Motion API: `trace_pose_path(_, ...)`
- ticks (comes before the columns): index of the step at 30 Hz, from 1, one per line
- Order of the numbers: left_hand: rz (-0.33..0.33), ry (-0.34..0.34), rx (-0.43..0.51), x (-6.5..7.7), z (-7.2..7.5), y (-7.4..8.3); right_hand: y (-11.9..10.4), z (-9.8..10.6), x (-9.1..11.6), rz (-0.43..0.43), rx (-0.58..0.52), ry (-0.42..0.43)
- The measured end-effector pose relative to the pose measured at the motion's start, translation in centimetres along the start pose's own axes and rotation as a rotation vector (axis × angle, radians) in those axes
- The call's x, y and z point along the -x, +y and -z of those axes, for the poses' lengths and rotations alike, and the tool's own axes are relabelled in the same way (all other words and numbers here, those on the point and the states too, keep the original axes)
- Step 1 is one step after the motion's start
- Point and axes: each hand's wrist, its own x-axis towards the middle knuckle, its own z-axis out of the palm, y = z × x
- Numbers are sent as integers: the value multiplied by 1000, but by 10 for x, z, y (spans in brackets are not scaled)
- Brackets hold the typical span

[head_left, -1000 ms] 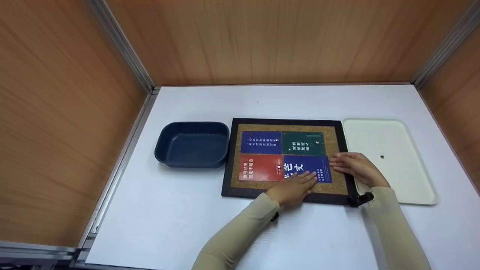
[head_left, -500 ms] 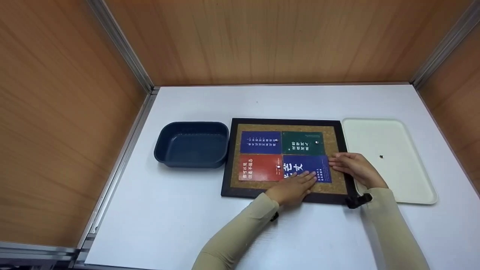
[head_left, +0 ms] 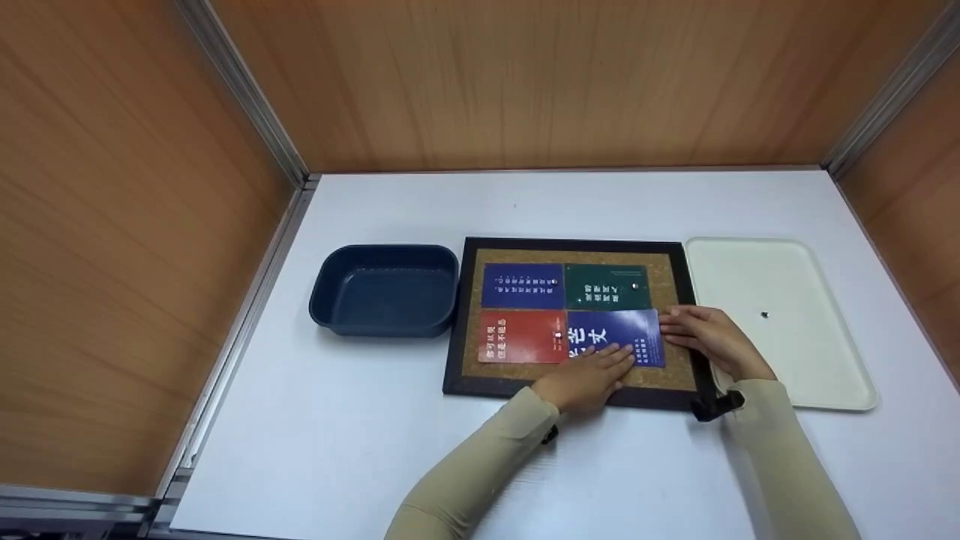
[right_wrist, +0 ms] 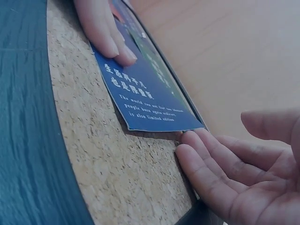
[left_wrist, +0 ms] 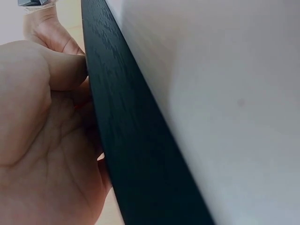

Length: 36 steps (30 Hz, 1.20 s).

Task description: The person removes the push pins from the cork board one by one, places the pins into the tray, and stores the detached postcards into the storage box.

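A blue card (head_left: 622, 330) with white print lies at the lower right of a black-framed cork board (head_left: 679, 371). My left hand (head_left: 589, 377) rests on its near edge with fingers extended. In the left wrist view, the left palm (left_wrist: 42, 140) is beside the black frame. My right hand (head_left: 712, 337) touches the card's right edge with its fingertips. In the right wrist view, the right hand (right_wrist: 239, 176) has its thumb spread away from the fingers, beside the card's end. A red card (head_left: 525, 334), another blue card (head_left: 517, 285) and a green card (head_left: 604, 283) lie alongside.
Left of the board stands a dark blue basin (head_left: 382, 300). A pale tray (head_left: 795, 360) lies to the right, with a small dark pin-like thing (head_left: 764, 315) on it. Several shiny pin heads show on the other cards. Wood panels (head_left: 562, 90) enclose the white table (head_left: 315, 435).
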Motion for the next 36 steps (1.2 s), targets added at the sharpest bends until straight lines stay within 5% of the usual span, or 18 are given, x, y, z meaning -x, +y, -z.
trace_pose_path(9, -1, 4, 6, -1, -1, -2, -4, -6, 0, -7, -14, 2)
trace_pose_path(28, 5, 12, -3, 1, 2, 0, 4, -26, -3, 4, 351, 160)
trace_pose_path(36, 8, -20, 5, -1, 2, -1, 6, -26, -6, 14, 383, 186)
